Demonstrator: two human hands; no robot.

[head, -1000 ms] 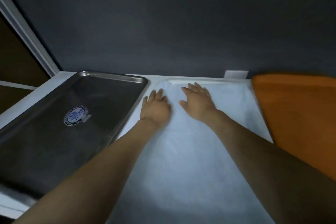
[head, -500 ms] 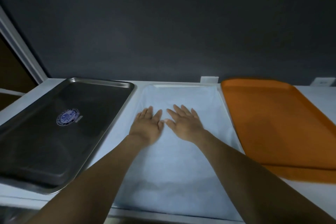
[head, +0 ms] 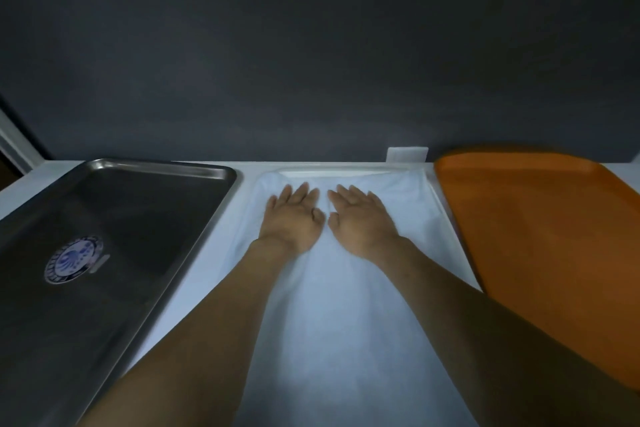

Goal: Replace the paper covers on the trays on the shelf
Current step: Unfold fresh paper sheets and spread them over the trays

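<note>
Now: both hands flat, palms down, fingers straight, pointing far; neither grips anything. L hand (head: 292, 218) & R hand (head: 360, 222) side by side, thumbs almost touching, pressing on white paper cover (head: 332, 322) near its far end. Cover lies in middle tray (head: 332, 172); far rim bare, paper wrinkled at far corners. Steel tray (head: 159, 166) just left, round blue sticker (head: 72, 258) inside. Orange tray (head: 536, 236) just right. All 3 on white shelf (head: 20, 191).

One steel tray (head: 145, 211), one white tray (head: 332, 172), one orange tray (head: 540, 236), one paper cover (head: 346, 322), one sticker (head: 73, 259), two hands (head: 291, 218) (head: 360, 222).
</note>
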